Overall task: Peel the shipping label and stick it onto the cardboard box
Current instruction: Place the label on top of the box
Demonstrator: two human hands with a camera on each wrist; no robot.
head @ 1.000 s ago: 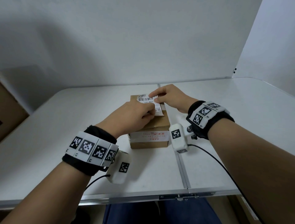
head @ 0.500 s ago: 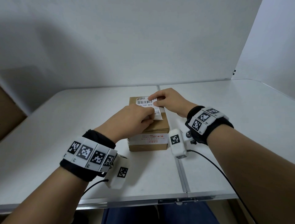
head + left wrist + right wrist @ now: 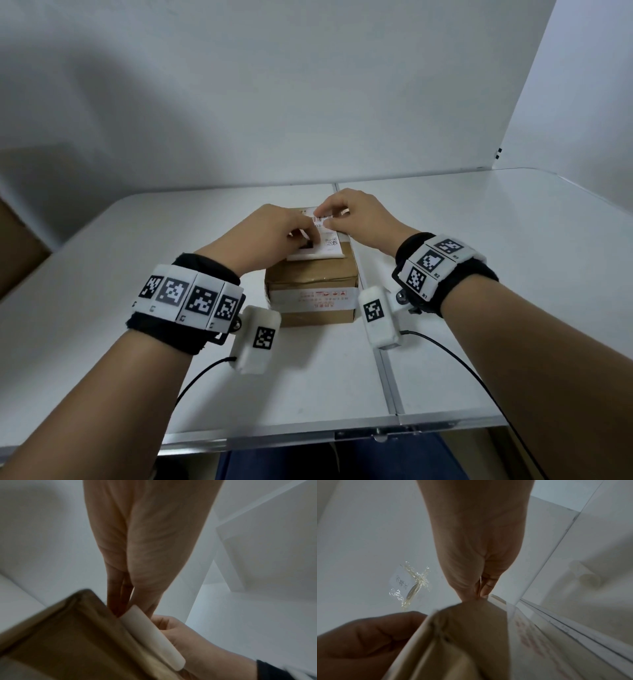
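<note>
Here both grips, left hand [image 3: 274,229] and right hand [image 3: 356,219], pinch barcoded shipping label [image 3: 327,245] atop cardboard box [image 3: 311,284].

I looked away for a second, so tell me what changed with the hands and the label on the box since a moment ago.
The left hand slid farther onto the shipping label and now covers its left part, fingers curled on it. The right hand moved left to the label's far edge and pinches it by the barcode. More of the label's near end now shows. The cardboard box stayed put on the table.

Soft even light; wrist views dim, blurred, edges warped
</note>
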